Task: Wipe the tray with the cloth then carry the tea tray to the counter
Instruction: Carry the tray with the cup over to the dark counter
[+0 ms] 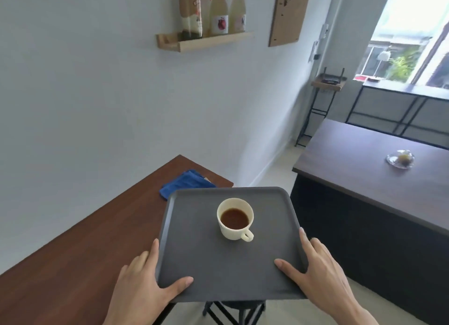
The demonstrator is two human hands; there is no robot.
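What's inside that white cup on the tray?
The cup on the grey tray holds a dark brown drink, likely tea, filling it partway. The liquid hides the cup's bottom, so nothing beneath the surface can be seen.

Your way right is open floor (274, 169) up to the dark counter (364, 159); its top is bare except 1 glass dish (400, 160) near the far edge.

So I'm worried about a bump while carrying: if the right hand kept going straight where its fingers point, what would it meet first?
Probably nothing soon. The right hand, gripping the dark grey plastic tray, points along its edge toward the gap before the white wall; the dark wooden counter lies to its right. Depth is unclear.
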